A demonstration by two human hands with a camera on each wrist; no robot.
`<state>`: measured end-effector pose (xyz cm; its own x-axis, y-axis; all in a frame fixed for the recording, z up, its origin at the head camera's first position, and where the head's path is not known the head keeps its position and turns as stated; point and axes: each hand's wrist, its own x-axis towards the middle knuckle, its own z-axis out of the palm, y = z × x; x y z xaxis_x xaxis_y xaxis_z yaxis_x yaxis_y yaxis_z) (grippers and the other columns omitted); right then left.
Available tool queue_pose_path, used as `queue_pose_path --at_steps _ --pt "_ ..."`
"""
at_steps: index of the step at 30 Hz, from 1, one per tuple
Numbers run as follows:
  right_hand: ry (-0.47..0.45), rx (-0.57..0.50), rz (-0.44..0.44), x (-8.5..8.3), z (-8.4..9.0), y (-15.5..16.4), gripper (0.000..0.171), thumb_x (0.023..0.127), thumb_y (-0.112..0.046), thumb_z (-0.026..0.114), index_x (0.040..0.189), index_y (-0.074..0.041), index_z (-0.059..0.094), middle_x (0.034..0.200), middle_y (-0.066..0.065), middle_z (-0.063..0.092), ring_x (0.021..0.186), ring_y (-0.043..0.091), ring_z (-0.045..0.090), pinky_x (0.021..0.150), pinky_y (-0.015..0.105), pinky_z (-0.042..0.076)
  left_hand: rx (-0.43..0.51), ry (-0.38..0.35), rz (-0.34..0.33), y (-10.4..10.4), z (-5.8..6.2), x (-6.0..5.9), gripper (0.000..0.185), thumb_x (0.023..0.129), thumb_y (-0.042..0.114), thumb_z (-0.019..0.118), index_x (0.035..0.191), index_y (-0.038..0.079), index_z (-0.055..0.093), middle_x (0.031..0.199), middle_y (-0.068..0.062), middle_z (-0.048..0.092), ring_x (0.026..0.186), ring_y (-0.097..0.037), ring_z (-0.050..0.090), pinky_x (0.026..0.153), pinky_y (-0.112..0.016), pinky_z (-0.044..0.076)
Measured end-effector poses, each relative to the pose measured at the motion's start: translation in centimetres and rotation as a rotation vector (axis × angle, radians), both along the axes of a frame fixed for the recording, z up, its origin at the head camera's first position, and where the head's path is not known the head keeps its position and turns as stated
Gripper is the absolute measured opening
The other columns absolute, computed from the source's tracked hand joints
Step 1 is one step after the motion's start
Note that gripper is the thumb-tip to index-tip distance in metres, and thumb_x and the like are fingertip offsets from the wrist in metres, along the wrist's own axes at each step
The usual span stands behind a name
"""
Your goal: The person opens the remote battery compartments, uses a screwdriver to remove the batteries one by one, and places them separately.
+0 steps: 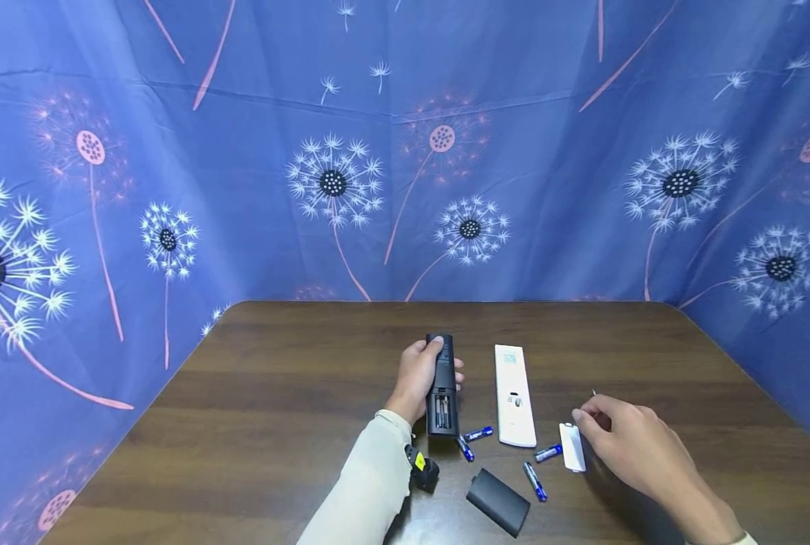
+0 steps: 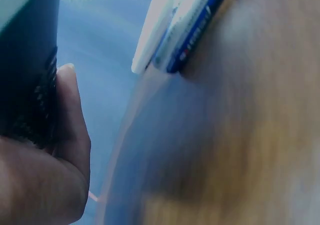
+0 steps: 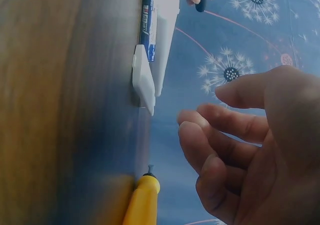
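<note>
Left hand (image 1: 419,375) grips slim black plastic remote (image 1: 442,386), battery bay exposed, mid tabletop (image 1: 275,393) toward near edge. Right hand (image 1: 633,439) loose, fingers relaxed, empty, beside small white battery cover (image 1: 571,447). Remote likely light, rigid, smooth; hold by long sides.

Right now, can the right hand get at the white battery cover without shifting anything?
Probably yes. The right hand hovers open just beside the white battery cover, which lies flat on the table. Nothing sits between them; one battery lies on the cover's far side.
</note>
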<state>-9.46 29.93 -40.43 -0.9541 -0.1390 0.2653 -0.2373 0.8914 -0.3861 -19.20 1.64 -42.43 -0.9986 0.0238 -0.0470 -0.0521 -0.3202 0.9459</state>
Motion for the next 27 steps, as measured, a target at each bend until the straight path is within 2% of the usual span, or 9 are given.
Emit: queue_pose_path --at_steps 8,12,17,27 --pt "-0.007 0.0 -0.004 -0.2 -0.3 -0.6 0.016 0.099 -0.028 0.063 0.094 -0.016 0.072 0.064 -0.008 0.048 0.059 0.013 0.043 0.051 0.032 0.03 -0.075 -0.039 0.016 -2.4 0.2 0.2 0.043 0.106 0.026 0.046 0.136 -0.004 0.042 0.11 -0.036 0.061 0.062 -0.024 0.069 0.062 -0.045 0.06" --pt "-0.005 -0.002 -0.001 -0.3 -0.2 -0.6 0.015 0.099 -0.027 0.064 0.096 -0.016 0.073 0.066 -0.008 0.051 0.061 0.013 0.045 0.052 0.032 0.032 -0.136 -0.058 0.022 -3.8 0.5 0.1 0.049 0.107 0.029 0.046 0.143 -0.003 0.037 0.106 -0.032 0.061 0.067 -0.026 0.071 0.062 -0.045 0.06" --pt "0.006 0.004 -0.008 -0.1 -0.2 -0.2 0.017 0.1 -0.03 0.063 0.096 -0.017 0.073 0.068 -0.009 0.054 0.063 0.014 0.047 0.053 0.034 0.033 -0.21 -0.053 -0.008 -4.9 0.7 0.1 0.051 0.107 0.03 0.045 0.145 -0.003 0.036 0.104 -0.025 0.06 0.071 -0.029 0.073 0.065 -0.043 0.06" --pt "0.013 0.001 -0.003 0.0 -0.2 0.1 0.014 0.099 -0.028 0.064 0.094 -0.018 0.073 0.066 -0.01 0.053 0.061 0.014 0.046 0.051 0.034 0.033 -0.252 -0.045 0.018 -6.7 0.5 -0.4 0.048 0.108 0.029 0.044 0.141 -0.005 0.039 0.102 -0.023 0.059 0.074 -0.031 0.073 0.064 -0.042 0.06"
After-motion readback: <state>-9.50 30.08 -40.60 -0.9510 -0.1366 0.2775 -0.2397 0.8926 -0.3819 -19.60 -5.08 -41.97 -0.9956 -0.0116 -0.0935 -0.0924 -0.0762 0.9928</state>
